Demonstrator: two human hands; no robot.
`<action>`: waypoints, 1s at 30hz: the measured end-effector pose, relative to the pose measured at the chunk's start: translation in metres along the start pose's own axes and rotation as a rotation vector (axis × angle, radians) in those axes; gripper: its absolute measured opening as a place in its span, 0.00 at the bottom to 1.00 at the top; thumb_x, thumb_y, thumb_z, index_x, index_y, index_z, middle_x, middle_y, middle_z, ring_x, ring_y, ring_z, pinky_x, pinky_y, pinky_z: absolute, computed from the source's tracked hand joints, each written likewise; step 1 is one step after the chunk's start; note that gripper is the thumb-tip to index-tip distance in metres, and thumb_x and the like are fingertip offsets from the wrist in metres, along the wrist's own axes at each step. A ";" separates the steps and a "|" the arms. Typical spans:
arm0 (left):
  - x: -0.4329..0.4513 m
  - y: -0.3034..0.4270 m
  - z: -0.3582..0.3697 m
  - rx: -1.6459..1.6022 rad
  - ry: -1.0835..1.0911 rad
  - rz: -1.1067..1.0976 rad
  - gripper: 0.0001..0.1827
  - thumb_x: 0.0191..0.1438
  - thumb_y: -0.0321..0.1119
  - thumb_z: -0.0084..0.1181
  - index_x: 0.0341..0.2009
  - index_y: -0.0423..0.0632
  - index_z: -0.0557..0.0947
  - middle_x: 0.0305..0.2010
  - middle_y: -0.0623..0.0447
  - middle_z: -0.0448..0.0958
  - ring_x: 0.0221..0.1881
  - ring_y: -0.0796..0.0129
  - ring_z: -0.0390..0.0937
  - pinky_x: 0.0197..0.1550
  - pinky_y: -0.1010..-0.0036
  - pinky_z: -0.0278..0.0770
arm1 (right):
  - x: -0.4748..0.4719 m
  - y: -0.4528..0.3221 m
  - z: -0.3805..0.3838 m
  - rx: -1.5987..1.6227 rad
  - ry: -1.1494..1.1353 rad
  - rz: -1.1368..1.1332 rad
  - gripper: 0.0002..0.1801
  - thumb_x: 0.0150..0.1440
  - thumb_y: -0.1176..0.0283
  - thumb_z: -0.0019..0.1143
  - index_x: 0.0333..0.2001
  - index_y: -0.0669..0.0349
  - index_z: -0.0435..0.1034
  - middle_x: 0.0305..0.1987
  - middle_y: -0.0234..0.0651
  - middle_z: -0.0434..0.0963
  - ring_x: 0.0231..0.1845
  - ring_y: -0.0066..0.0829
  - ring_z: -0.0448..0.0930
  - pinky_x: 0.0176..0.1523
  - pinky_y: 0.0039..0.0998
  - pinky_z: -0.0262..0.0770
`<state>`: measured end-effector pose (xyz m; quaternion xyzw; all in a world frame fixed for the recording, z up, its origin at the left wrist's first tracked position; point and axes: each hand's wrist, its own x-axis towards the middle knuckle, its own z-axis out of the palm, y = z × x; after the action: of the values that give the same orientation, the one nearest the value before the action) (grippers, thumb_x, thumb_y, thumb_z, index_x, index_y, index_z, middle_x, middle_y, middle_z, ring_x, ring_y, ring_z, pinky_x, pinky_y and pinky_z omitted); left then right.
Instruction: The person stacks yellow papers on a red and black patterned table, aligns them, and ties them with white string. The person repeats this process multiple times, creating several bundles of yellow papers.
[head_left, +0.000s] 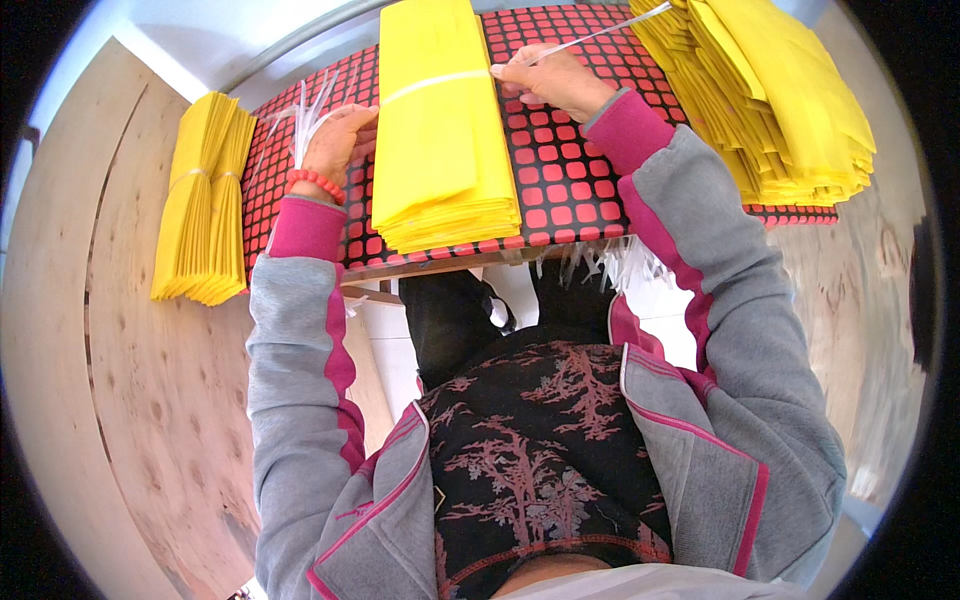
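A stack of folded yellow sheets (431, 157), which look like non-woven fabric, lies on a table covered in red-and-black checked cloth (551, 150). A thin white strip (435, 84) crosses the upper part of the stack. At the stack's right edge, my right hand (559, 81) pinches a white strip whose free end points up and right. My left hand (337, 142), with a red bead bracelet at the wrist, is at the left edge. Its fingers are curled about the strip's other side, and a loose bunch of white strips (306, 120) rises beside it.
Two yellow bundles (201, 202), each with a white strip around its middle, stand at the table's left end. A large pile of folded yellow sheets (780, 105) covers the right end. White strips (619, 262) hang below the front edge. Wooden boards (165, 375) lie to the left.
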<state>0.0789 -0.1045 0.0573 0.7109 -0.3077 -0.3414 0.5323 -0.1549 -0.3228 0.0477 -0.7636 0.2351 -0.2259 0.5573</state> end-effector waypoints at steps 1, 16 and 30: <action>0.000 0.000 0.001 -0.015 -0.001 -0.013 0.11 0.66 0.45 0.52 0.38 0.54 0.82 0.35 0.63 0.83 0.33 0.80 0.79 0.36 0.82 0.73 | 0.000 0.000 0.001 -0.006 0.005 0.001 0.20 0.62 0.59 0.63 0.40 0.69 0.77 0.34 0.35 0.80 0.33 0.21 0.78 0.35 0.23 0.78; 0.005 0.010 0.005 0.012 -0.014 -0.110 0.13 0.64 0.44 0.54 0.41 0.49 0.82 0.38 0.57 0.84 0.36 0.74 0.81 0.41 0.75 0.79 | 0.016 0.001 0.006 -0.014 -0.001 0.119 0.16 0.62 0.66 0.63 0.42 0.73 0.76 0.43 0.43 0.81 0.43 0.30 0.83 0.45 0.28 0.87; 0.008 0.008 0.007 -0.059 0.052 -0.181 0.09 0.63 0.39 0.58 0.41 0.48 0.82 0.42 0.55 0.84 0.41 0.72 0.82 0.45 0.76 0.79 | 0.023 0.012 0.007 -0.002 0.006 0.110 0.15 0.60 0.66 0.66 0.34 0.70 0.76 0.38 0.39 0.82 0.39 0.26 0.84 0.41 0.27 0.87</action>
<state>0.0770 -0.1169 0.0626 0.7284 -0.2182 -0.3783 0.5280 -0.1331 -0.3347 0.0361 -0.7494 0.2785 -0.1971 0.5675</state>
